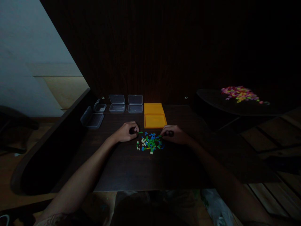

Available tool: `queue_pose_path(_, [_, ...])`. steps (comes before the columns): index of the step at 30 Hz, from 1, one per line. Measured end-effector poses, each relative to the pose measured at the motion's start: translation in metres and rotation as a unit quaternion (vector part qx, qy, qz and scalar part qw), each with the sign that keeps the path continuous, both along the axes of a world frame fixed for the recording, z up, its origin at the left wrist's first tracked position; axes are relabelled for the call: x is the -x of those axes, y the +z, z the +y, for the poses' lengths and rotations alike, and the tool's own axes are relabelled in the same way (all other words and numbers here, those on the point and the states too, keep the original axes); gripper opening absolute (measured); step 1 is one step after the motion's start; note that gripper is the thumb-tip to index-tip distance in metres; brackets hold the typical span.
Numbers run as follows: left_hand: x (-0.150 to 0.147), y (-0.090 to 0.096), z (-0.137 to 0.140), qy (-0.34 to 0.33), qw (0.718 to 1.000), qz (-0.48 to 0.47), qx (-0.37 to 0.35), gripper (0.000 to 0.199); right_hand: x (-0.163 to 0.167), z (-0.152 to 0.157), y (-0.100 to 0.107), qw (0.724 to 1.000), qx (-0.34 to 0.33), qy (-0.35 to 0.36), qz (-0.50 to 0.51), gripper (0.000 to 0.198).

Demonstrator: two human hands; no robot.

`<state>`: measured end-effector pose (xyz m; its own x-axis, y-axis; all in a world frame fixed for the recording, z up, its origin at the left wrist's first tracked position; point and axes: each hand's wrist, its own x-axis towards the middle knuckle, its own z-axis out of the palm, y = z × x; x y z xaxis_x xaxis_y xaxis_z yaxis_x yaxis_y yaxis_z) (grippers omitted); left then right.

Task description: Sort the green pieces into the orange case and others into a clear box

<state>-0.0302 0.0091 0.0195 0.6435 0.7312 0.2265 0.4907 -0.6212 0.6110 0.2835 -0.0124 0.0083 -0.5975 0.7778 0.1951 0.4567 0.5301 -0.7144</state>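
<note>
Green plastic shows right at the fingertips of your left hand (127,131): a small green piece (140,132) lies just beside them. That hand is curled, thumb and fingers nearly meeting, and you can't tell from this view whether anything is pinched there. Your right hand (178,134) is bent too, fingers hooked with a gap under them, tips at the right edge of the heap; whether it grips a piece is too dark to tell.

Between your hands lies the loose heap of bricks (151,143), blue, green and whitish with a little yellow, spread on the dark tabletop (134,169). You seem to be at the step of picking over loose pieces from both sides; the next move would call for a narrow fingertip pinch on one brick, without dragging its neighbours.

Just beyond the heap, a yellow box (155,121) lies open, its lid folded to the far side. To its left stand a clear box (135,109) and another clear case (117,108), both open, with more clear containers (96,121) farther left. Far right, a bright multicoloured pile (242,94) sits on a separate dark surface. You can read no brand, label or writing anywhere.
</note>
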Motion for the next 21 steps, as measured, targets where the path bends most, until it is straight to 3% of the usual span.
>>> queue_pose_path(8, [0.0016, 0.0018, 0.0002, -0.003, 1.000, 0.002, 0.016, 0.019, 0.0003, 0.0048, -0.0013, 0.998, 0.049, -0.036, 0.025, 0.016])
queue_pose_path(15, [0.0007, 0.0001, -0.0007, 0.000, 1.000, 0.005, 0.006, 0.026, 0.0053, 0.0016, -0.0048, 0.999, 0.039, -0.027, 0.015, 0.015])
queue_pose_path(21, [-0.0006, -0.0029, -0.0013, 0.006, 1.000, 0.008, -0.009, 0.018, 0.0057, 0.0004, -0.0069, 0.999, 0.020, -0.040, -0.007, 0.019])
